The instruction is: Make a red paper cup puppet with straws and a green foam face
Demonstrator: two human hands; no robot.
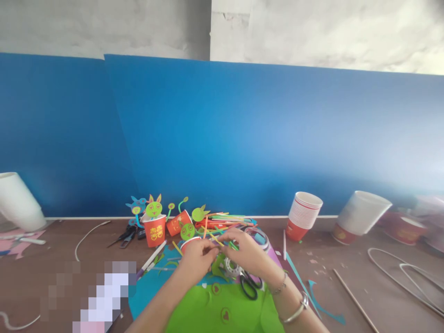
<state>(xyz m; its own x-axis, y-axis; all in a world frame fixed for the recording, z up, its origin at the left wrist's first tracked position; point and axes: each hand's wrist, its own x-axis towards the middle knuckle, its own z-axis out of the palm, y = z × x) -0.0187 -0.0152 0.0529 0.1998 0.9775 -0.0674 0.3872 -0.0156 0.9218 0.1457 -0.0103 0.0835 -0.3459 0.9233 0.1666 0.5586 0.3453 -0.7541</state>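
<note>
My left hand (198, 255) and my right hand (243, 252) meet over the craft pile, thumbs and fingers pinched together. Whatever lies between the fingertips is too small to make out; an orange straw (206, 225) and a yellow strip (215, 238) show right beside them. Behind my left hand stands a red paper cup (189, 242), partly hidden, with a green animal-face cutout (188, 231) above it. Black-handled scissors (250, 283) and a roll of tape (233, 267) lie below my right hand. Green paper (197, 307) with small drawn hearts is nearest me, over blue paper (149, 291).
Decorated red cups (155, 232) with paper animals stand at the back left, near a heap of coloured straws (229, 217). Stacked paper cups (305, 210) and a bagged cup stack (362, 215) are on the right. A wooden stick (355, 299) and white cable (404, 282) lie there too.
</note>
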